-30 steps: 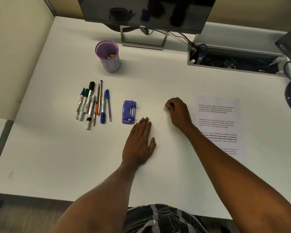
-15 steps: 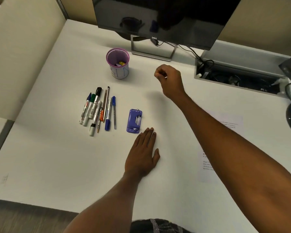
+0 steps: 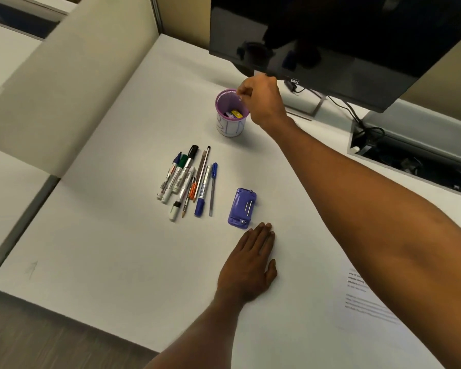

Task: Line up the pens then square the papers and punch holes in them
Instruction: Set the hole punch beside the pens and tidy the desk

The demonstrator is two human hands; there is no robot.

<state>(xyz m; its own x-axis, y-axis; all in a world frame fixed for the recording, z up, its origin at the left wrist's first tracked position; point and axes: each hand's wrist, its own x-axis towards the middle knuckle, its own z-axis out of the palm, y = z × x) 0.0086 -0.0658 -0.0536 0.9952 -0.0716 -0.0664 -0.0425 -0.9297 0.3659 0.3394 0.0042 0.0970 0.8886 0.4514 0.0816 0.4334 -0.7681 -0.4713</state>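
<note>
- Left hand [image 3: 248,265]: I see it bare, no glove, ring or watch.
- Right hand [image 3: 261,102]: likewise bare, no jewellery visible to me.
- Forearms: both uncovered along all I can see; no sleeve or wristband appears.

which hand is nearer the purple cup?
Right. The right hand hovers over the cup rim; the left hand lies flat on the desk, beyond the hole punch.

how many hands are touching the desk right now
1. The left hand lies flat on the desk just below the purple hole punch. The right hand is raised over the purple cup.
</note>
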